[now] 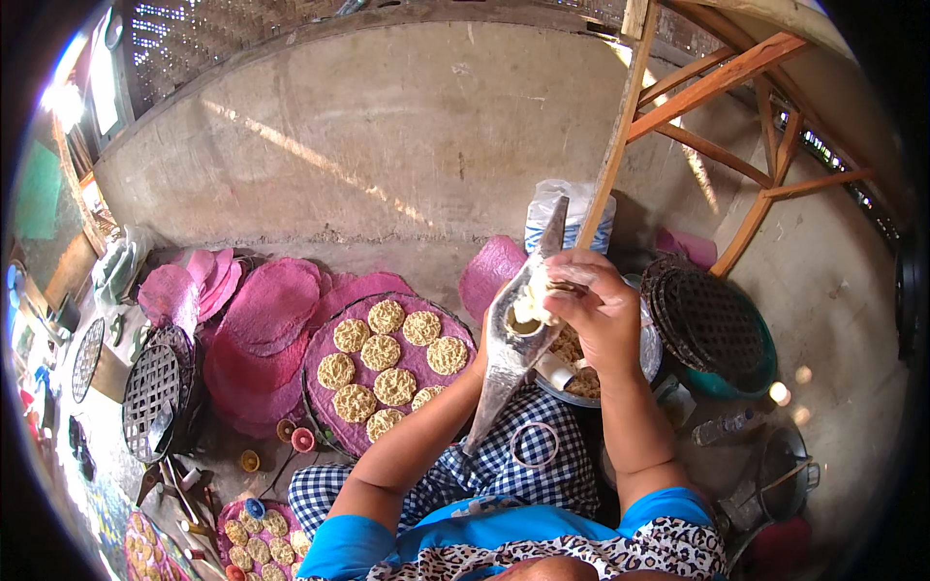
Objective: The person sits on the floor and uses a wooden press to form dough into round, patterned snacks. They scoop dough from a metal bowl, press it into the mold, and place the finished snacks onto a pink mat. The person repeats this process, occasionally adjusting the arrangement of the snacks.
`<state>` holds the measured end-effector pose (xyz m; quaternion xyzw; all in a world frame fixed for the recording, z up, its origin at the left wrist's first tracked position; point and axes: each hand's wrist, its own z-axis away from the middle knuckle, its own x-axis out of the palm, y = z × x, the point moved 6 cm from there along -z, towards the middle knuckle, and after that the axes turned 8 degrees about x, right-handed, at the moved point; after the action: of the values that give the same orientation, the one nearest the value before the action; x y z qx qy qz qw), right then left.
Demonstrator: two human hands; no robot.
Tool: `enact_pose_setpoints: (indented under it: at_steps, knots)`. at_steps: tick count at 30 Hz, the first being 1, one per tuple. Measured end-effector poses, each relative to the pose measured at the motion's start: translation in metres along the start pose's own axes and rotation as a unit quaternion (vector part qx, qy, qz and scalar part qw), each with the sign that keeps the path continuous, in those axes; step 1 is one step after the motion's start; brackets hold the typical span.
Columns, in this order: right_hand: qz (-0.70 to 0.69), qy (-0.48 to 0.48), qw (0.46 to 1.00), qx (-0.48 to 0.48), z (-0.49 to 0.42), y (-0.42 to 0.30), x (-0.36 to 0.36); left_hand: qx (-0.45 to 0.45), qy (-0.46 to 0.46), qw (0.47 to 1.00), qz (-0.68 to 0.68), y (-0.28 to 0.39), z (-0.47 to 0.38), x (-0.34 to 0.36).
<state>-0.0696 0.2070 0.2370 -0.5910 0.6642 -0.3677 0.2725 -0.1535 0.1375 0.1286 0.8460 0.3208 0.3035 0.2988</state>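
Note:
A long grey press tool (508, 348) with tapered ends and a round opening at its middle is held tilted above the person's lap. My left hand (490, 319) grips its far side, mostly hidden behind the tool. At the opening, my right hand (592, 290) has its fingers bent around pale dough (536, 298), some of which sticks to the tool and fingers. Beneath the right hand, a metal basin (650, 348) holds brownish crumbly dough (585, 381) and a white cylinder (554, 371). To the left, round noodle-like cakes (394, 386) lie on a pink-lined round tray (327, 425).
Pink round sheets (269, 312) and woven lattice trays (151, 399) lie at the left. Dark woven discs (708, 319) rest on a green basin (763, 370) at the right, near a plastic bottle (723, 427). A wooden frame (617, 152) leans by the wall.

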Motion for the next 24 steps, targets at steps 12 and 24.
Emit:
enact_pose_setpoints:
  at_steps: [12, 24]
  knots:
    - [0.502, 0.025, 0.831, -0.240, 0.026, -0.011, 0.015, -0.047, 0.019, 0.998, 0.037, 0.023, -0.003, -0.008]
    - [0.531, -0.020, 0.823, -0.200, 0.024, -0.027, 0.012, -0.056, -0.054, 0.996, -0.040, 0.049, -0.022, -0.003]
